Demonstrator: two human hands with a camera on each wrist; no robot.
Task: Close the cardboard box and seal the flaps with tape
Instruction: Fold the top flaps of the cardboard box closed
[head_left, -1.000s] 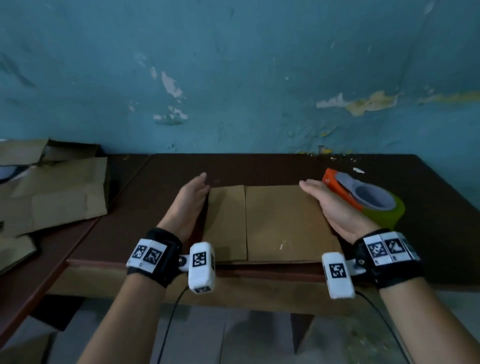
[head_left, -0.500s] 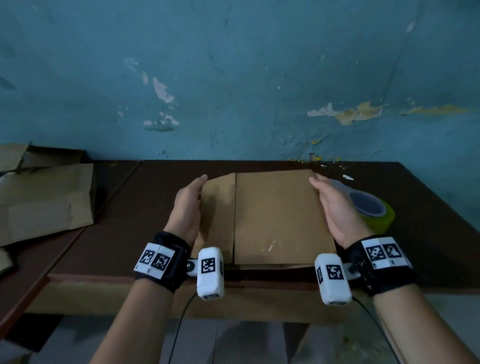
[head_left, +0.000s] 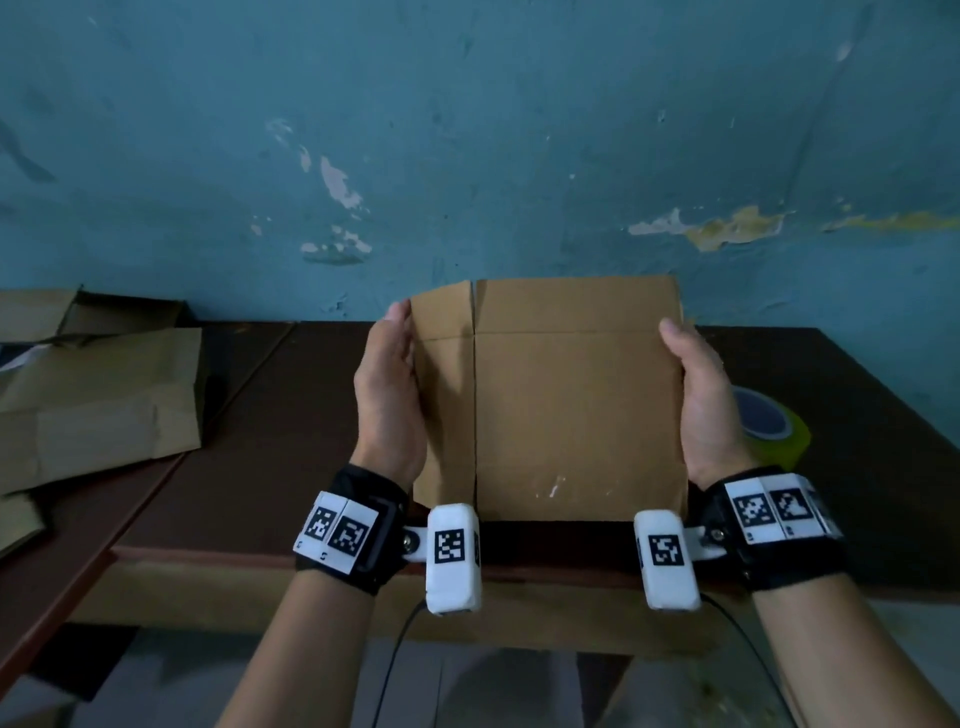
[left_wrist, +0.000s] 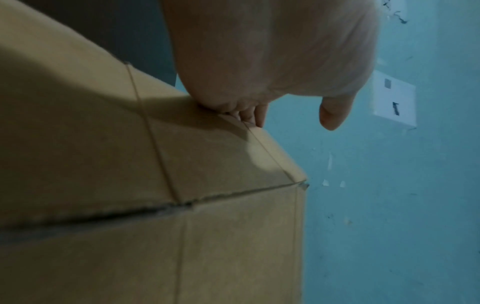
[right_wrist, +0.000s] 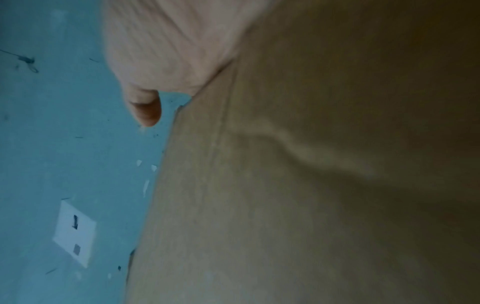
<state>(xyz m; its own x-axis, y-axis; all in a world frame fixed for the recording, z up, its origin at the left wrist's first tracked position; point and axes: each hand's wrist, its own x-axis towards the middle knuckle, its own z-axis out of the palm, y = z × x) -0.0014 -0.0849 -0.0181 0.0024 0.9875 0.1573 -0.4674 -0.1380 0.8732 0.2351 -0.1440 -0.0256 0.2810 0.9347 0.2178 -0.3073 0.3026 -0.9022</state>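
Note:
A flattened brown cardboard box (head_left: 571, 405) stands upright over the dark wooden table (head_left: 280, 441), its lower edge near the table's front. My left hand (head_left: 389, 374) grips its left edge and my right hand (head_left: 698, 395) grips its right edge, fingers hidden behind the board. In the left wrist view the fingers (left_wrist: 255, 115) curl round the box (left_wrist: 130, 185) edge, thumb free. The right wrist view shows the palm (right_wrist: 168, 41) against the box (right_wrist: 311, 185). A green roll of tape (head_left: 779, 431) lies on the table behind my right hand.
Several loose pieces of cardboard (head_left: 98, 395) are piled on a second table at the left. A blue peeling wall (head_left: 467, 130) rises right behind the table. A white plate (left_wrist: 394, 98) is fixed on the wall.
The box lay flat on the table a second ago. Both hands have lifted its far end up until it stands upright, now hiding most of the tape.

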